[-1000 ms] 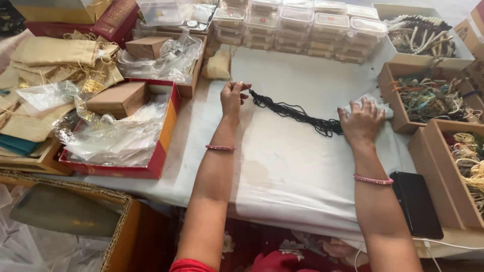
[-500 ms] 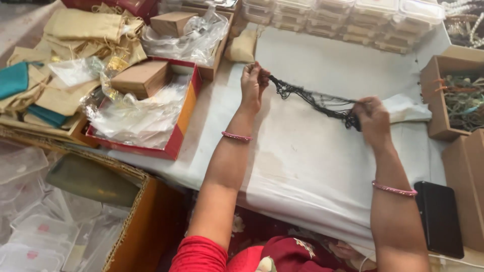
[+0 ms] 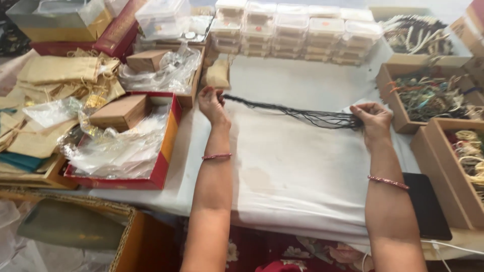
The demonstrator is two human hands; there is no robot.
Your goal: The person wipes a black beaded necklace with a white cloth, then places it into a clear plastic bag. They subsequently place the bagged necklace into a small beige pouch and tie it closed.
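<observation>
A bundle of thin black cords (image 3: 297,113) is stretched straight between my two hands above the white cloth (image 3: 297,171). My left hand (image 3: 213,105) pinches one end of the bundle at the left, near a small beige pouch (image 3: 218,74). My right hand (image 3: 372,118) grips the other end, where the cords fan out a little. Both wrists wear a thin red bangle.
A red-edged box (image 3: 162,166) with clear plastic bags and a small brown box stands left. Stacked clear plastic containers (image 3: 297,30) line the back. Brown cardboard boxes (image 3: 428,93) with coloured threads and cords stand right. A black phone (image 3: 427,206) lies at the front right.
My hands have moved further apart, so the black cords are now pulled out longer and straighter. The camera view has shifted to the right and up.
</observation>
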